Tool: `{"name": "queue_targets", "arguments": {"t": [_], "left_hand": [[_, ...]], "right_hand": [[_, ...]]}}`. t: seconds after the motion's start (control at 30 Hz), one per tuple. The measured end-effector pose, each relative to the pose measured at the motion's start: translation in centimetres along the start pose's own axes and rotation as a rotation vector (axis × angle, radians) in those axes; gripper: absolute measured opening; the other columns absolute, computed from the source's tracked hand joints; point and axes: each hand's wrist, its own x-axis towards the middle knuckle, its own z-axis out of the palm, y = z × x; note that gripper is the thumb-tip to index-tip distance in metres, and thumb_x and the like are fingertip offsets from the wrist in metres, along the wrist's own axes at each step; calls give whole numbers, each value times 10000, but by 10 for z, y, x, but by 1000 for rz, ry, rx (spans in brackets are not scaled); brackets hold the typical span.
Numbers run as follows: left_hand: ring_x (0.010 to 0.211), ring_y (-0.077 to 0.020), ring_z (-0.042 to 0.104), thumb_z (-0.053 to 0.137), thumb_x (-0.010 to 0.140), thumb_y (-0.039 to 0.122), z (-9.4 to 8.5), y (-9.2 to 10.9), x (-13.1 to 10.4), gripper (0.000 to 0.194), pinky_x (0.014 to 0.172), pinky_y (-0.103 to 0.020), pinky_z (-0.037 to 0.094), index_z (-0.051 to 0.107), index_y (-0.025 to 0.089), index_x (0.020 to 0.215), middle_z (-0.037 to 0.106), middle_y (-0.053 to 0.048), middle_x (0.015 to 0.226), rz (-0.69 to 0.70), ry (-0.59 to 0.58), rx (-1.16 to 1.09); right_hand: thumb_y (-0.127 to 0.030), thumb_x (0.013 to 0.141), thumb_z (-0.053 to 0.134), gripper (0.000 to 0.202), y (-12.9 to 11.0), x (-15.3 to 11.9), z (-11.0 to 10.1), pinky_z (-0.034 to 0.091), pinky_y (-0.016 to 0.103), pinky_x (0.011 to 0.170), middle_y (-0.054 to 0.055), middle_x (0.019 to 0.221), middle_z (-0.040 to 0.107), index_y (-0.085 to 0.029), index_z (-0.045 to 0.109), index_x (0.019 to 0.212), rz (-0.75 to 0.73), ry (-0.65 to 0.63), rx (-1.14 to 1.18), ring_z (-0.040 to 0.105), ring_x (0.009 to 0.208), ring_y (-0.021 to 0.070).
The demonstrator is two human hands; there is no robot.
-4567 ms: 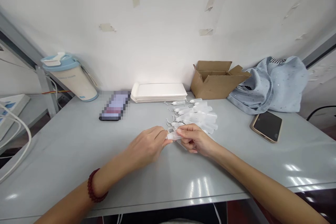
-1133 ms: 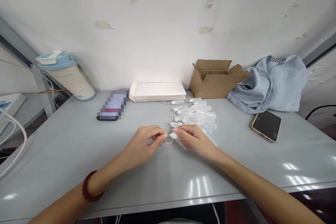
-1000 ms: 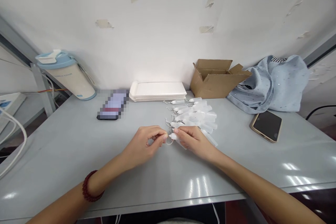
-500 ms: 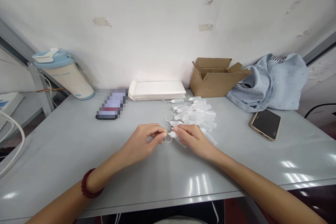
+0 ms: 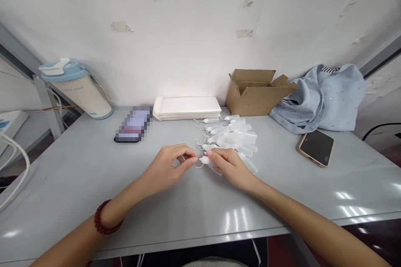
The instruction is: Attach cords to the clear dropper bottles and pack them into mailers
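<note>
Over the table, my right hand [image 5: 230, 167] is closed around a small translucent dropper bottle with a white pointed nozzle [image 5: 204, 160] facing left. A thin white cap strap [image 5: 198, 167] loops from its neck to my left hand [image 5: 172, 164]. My left thumb and forefinger are pinched at the strap's far end, just beside the nozzle tip; the tiny cap there is hidden by the fingertips. Behind and beside my right hand lies a loose pile of similar dropper bottles [image 5: 232, 135], several with curled straps pointing left.
A stack of white envelopes [image 5: 189, 108] lies against the wall, beside an open cardboard box [image 5: 260, 98]. A blue cloth bag [image 5: 332, 100] and a phone [image 5: 316, 148] are at right. Another phone [image 5: 133, 124] and a tumbler [image 5: 83, 89] are at left.
My left hand has shifted slightly left, so its fingertips are a little farther from the nozzle. My right hand keeps its hold on the bottle.
</note>
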Motion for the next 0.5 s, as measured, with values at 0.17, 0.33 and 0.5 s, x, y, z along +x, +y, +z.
{"name": "queue_targets", "arguments": {"t": [0.17,0.33,0.5], "left_hand": [[669,-137,563,502,866,258,2,0,-2,195,594,-223,418,654,178,774,656,-10,723,-53,-28,20],[623,-130,556,498,846,233,7,-1,-3,195,583,-220,415,626,182,707,637,6,651,-55,-39,18],[619,-127,555,494,843,231,7,-2,-1,193,598,-220,425,629,177,715,622,10,640,-48,-53,1]], "right_hand": [[-432,926,375,436,0,-2,3,229,253,501,-50,537,293,-195,312,566,-46,16,-161,274,513,88],[-416,941,317,442,5,-3,4,218,262,503,-51,514,267,-199,284,557,-100,34,-279,263,489,88],[-437,939,331,452,5,-2,5,227,261,500,-49,511,286,-197,300,557,-103,43,-278,280,488,88]]}}
